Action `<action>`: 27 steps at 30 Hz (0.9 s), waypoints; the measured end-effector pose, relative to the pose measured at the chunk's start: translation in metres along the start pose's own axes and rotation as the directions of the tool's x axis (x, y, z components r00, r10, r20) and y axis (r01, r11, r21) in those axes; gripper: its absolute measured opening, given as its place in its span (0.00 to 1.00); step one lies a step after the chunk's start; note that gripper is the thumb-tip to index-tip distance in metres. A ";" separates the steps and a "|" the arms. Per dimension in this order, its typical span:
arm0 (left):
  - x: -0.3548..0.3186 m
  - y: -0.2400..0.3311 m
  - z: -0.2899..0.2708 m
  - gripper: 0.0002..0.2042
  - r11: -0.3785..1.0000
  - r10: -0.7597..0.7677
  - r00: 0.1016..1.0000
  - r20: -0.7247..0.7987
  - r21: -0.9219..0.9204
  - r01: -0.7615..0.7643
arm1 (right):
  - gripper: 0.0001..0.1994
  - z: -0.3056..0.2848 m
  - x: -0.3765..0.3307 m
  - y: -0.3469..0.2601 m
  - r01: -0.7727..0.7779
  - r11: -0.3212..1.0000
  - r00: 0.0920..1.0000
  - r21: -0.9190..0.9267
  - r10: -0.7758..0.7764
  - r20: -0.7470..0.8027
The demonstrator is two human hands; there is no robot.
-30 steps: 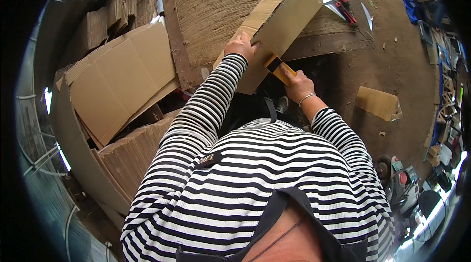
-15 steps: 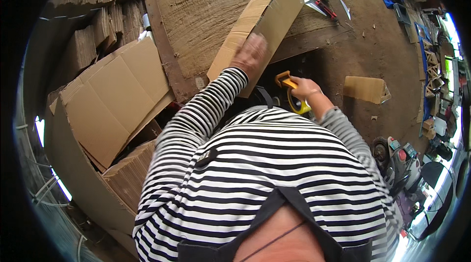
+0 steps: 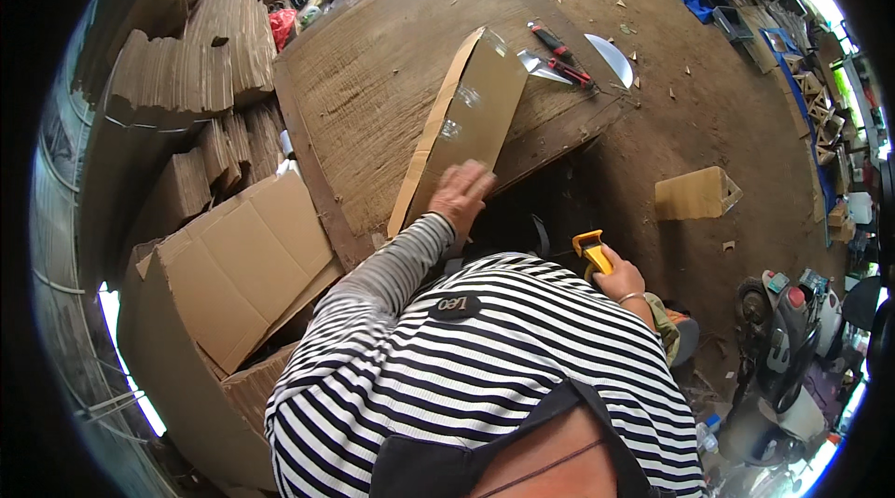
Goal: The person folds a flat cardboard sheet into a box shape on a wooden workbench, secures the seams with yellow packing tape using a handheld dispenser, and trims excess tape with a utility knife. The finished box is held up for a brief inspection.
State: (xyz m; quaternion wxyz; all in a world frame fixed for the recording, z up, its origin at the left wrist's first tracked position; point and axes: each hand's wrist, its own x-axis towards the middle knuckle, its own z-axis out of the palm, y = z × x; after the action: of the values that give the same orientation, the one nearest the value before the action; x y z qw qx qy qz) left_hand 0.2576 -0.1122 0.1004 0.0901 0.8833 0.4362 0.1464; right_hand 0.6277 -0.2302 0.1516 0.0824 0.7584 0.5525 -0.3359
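Observation:
A long, narrow cardboard box [image 3: 494, 92] lies aslant on the wooden tabletop [image 3: 368, 74], with shiny patches of clear tape on its top face. My left hand [image 3: 461, 195] is slightly blurred, its fingers stretched out over the box's near end; firm contact is hard to make out. Down by my right side, my right hand [image 3: 623, 280] is closed round a yellow tape dispenser [image 3: 589, 248], whose lower part is hidden behind my body. On the table's right part are a red-and-black utility knife [image 3: 548, 37] and a red-handled cutting tool [image 3: 569, 72].
Bundles of flat cardboard [image 3: 228, 46] are stacked at the left, with a cardboard sheet [image 3: 247, 265] nearer me. A small cardboard box [image 3: 695, 195] stands on the dirt floor to the right. Farther right is a scooter [image 3: 788, 339]. A white round object [image 3: 611, 62] shows beyond the table's right edge.
The box now shows more of its taped face. My left hand has slid toward its near end. My right hand, with the tape dispenser, has drawn away from the box to the right. The view has shifted.

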 end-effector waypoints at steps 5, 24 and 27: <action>-0.028 -0.033 -0.024 0.48 0.546 -0.814 0.553 0.175 -0.092 0.833 | 0.33 0.018 -0.001 0.034 -0.041 0.992 0.999 0.120 0.043 -0.016; -0.052 -0.185 -0.066 0.33 0.879 -0.313 0.824 0.471 -0.186 0.440 | 0.34 -0.064 0.061 -0.073 -0.011 0.996 0.958 0.094 0.037 -0.285; 0.056 -0.202 -0.033 0.37 0.727 -0.402 0.882 0.247 -0.500 0.472 | 0.34 -0.071 0.082 -0.081 0.036 0.994 0.949 0.104 -0.001 -0.315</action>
State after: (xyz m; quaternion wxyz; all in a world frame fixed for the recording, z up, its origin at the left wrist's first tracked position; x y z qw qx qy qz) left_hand 0.1279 0.0554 0.0839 0.3962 0.6993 0.5655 0.1850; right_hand 0.5986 -0.1003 0.1757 -0.0511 0.8003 0.5466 -0.2411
